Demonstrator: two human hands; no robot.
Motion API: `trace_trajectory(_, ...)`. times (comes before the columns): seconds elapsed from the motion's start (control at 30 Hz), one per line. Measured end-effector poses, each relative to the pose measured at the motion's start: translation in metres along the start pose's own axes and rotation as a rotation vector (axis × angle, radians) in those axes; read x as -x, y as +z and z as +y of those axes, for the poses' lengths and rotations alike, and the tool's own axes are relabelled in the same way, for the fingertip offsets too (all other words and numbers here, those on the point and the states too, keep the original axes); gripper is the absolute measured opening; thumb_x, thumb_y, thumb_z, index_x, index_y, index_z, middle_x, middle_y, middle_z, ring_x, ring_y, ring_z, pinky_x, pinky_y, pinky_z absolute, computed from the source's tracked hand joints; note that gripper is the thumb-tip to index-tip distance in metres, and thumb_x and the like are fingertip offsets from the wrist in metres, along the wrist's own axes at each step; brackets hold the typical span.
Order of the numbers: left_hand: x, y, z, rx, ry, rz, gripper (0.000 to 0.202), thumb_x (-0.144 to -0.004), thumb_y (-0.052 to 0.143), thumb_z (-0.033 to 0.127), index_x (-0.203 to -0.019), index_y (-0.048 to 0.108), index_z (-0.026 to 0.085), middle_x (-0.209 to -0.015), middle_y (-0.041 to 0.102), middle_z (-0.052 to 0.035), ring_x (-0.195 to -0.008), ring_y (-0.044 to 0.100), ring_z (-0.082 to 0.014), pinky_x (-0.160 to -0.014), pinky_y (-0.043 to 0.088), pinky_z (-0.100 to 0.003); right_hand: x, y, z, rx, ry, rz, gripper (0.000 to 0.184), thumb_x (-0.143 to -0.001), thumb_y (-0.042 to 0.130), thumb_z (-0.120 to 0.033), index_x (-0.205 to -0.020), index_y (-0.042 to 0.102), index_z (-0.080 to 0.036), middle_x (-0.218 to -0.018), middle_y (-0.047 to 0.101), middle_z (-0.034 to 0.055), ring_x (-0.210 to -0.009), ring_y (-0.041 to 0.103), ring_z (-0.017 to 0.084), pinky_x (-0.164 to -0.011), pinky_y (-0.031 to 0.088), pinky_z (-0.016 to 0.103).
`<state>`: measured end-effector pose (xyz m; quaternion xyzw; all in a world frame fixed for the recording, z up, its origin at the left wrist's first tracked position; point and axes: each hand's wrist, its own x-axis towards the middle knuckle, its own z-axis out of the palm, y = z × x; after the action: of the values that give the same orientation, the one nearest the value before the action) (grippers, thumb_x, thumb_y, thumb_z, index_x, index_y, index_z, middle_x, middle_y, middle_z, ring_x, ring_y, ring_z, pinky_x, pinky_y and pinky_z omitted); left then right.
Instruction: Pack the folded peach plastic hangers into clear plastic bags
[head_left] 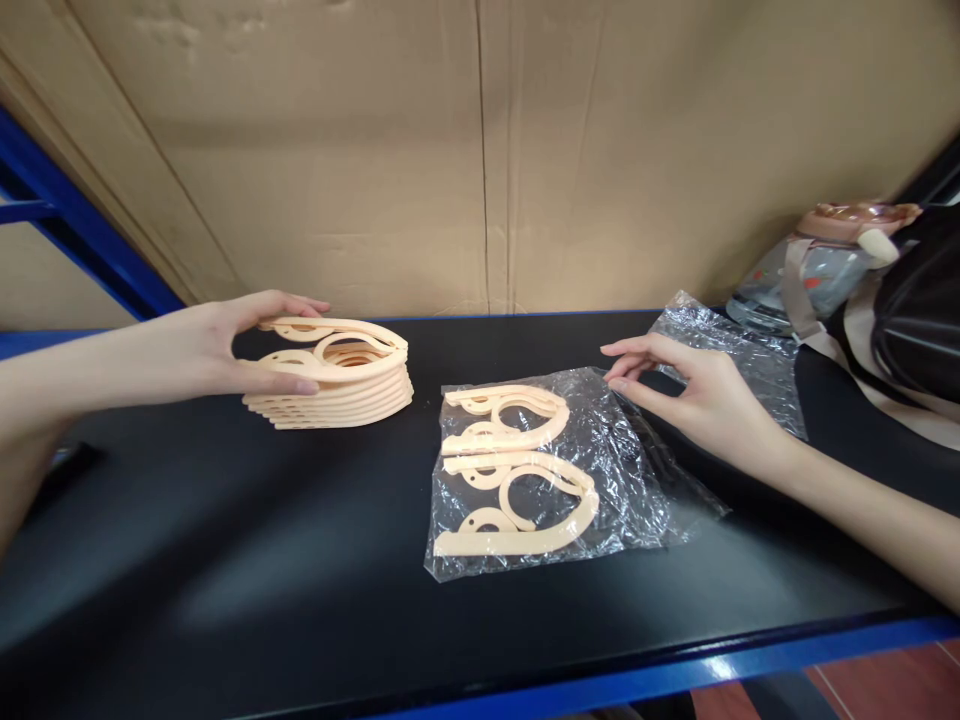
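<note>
My left hand (pixel 202 345) spans the top of a stack of beige folding hangers (pixel 337 400), thumb along the near side and fingers over the far side, closed on the top hanger (pixel 360 367). Two more folded hangers (pixel 525 500) lie side by side in a clear plastic bag (pixel 622 470) on the table, right of the stack. Over the bag's far right corner hovers my right hand (pixel 690 385), its thumb and fingers apart with nothing visible between them.
Another clear plastic bag (pixel 750 350) lies behind my right hand. A clear bottle with a pink lid (pixel 832 260) and a strap leans beside a dark bag (pixel 922 310) at right. Cardboard (pixel 375 150) walls off the back of the black table (pixel 300 580), which has a blue front edge.
</note>
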<state>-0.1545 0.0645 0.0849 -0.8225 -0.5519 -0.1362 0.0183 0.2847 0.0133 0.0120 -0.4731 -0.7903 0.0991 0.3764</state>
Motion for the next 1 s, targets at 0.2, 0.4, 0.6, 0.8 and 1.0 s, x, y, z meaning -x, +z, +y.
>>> trace_trajectory(0.2, 0.005, 0.006, 0.051, 0.095, 0.2, 0.17, 0.081, -0.071, 0.066, 0.071, -0.129, 0.054, 0.017, -0.124, 0.064, -0.0065, -0.102, 0.065, -0.0248, -0.081, 0.055, -0.041, 0.002, -0.003, -0.008, 0.075, -0.055, 0.125, 0.02, -0.087, 0.063, -0.027, -0.107, 0.066, -0.025, -0.091, 0.07, -0.0001, -0.087, 0.063, 0.017, -0.089, 0.045, 0.036)
trace_trajectory(0.4, 0.022, 0.05, 0.132, 0.199, 0.426, 0.384, 0.062, -0.079, 0.071, 0.047, -0.124, 0.046, 0.013, -0.133, 0.052, -0.0168, -0.123, 0.052, -0.0287, -0.101, 0.045, -0.044, 0.009, -0.006, -0.032, -0.282, 0.073, -0.052, 0.02, -0.092, 0.056, -0.042, -0.101, 0.07, -0.03, -0.092, 0.07, -0.0031, -0.085, 0.063, 0.013, -0.079, 0.047, 0.027)
trace_trajectory(0.6, 0.03, 0.074, 0.15, 0.045, 0.501, 0.367, 0.066, -0.077, 0.072, 0.049, -0.126, 0.044, 0.013, -0.12, 0.06, -0.0141, -0.108, 0.058, -0.0285, -0.087, 0.048, -0.041, 0.012, -0.002, -0.045, -0.512, 0.145, -0.259, 0.012, -0.089, 0.063, -0.035, -0.089, 0.072, -0.027, -0.089, 0.07, -0.003, -0.083, 0.062, 0.014, -0.075, 0.046, 0.026)
trace_trajectory(0.8, 0.035, 0.073, 0.159, -0.108, 0.641, 0.469, 0.067, -0.081, 0.069, 0.051, -0.127, 0.047, 0.008, -0.11, 0.064, -0.0144, -0.097, 0.059, -0.0274, -0.081, 0.044, -0.039, 0.01, 0.005, -0.043, -0.528, 0.166, -0.345, 0.016, -0.084, 0.068, -0.035, -0.075, 0.067, -0.022, -0.072, 0.063, -0.0038, -0.07, 0.055, 0.012, -0.068, 0.041, 0.026)
trace_trajectory(1.0, 0.037, 0.075, 0.158, -0.153, 0.661, 0.454, 0.064, -0.083, 0.065, 0.053, -0.13, 0.045, 0.014, -0.112, 0.062, -0.0135, -0.095, 0.059, -0.0266, -0.078, 0.044, -0.038, 0.01, 0.003, -0.045, -0.56, 0.194, -0.405, 0.019, -0.085, 0.066, -0.035, -0.074, 0.066, -0.019, -0.072, 0.062, -0.0027, -0.072, 0.057, 0.014, -0.072, 0.043, 0.028)
